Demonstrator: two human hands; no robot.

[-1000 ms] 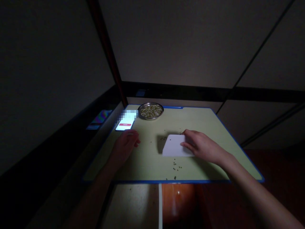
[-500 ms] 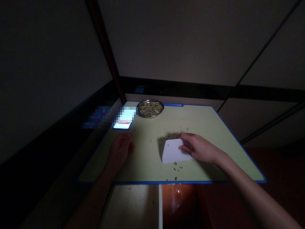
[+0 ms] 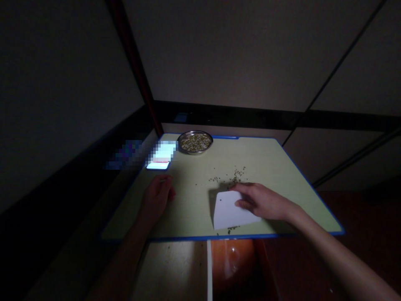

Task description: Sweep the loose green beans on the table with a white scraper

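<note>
My right hand (image 3: pixel 263 201) grips the far right side of a white flat scraper card (image 3: pixel 230 211) that stands tilted on the pale green table (image 3: pixel 194 200), close to the near blue edge. Small green beans (image 3: pixel 230 177) lie scattered just beyond the card, and a few (image 3: pixel 232 229) sit at its near edge. Resting on the table at the left, my left hand (image 3: pixel 158 194) has its fingers curled and nothing visible in it. A metal dish (image 3: pixel 194 142) filled with beans stands at the far edge.
A lit phone (image 3: pixel 160 156) lies on the table's far left corner beside the dish. An orange round object (image 3: pixel 233 261) sits below the near table edge. Dark walls and a dark rail surround the table; the room is dim.
My right hand has dragged the white card toward me, from mid-table to the near edge, pushing a few beans along. More beans now show beyond the card. My left hand has barely moved.
</note>
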